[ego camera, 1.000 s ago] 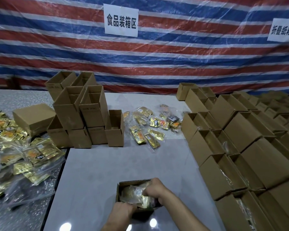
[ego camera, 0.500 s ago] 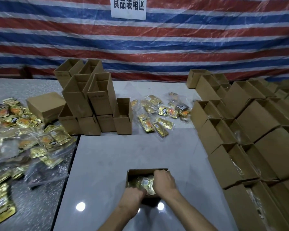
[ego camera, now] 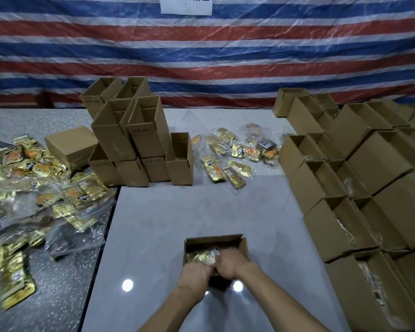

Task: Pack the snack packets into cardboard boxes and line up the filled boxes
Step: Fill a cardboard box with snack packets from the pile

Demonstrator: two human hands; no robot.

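Centrally, left hand (ego camera: 197, 271), right hand (ego camera: 228, 262) tight on packets (ego camera: 201, 256) in box (ego camera: 245, 245); open tabletop (ego camera: 177, 212) around.

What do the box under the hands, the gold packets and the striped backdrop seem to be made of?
Box: plain brown cardboard, matte, creased flaps. Gold packets: likely metallised plastic film, shiny, crinkled. Striped backdrop: probably woven plastic tarpaulin, glossy wrinkles.

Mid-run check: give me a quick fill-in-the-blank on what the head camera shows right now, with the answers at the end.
1. The left hand and right hand work inside one open cardboard box holding ___ packets.
2. The biggest heap of loose packets lies on the person's ___ side.
3. The rows of boxes line the table's ___ edge.
4. The tarp is striped red, white and ___.
Answers: gold; left; right; blue.
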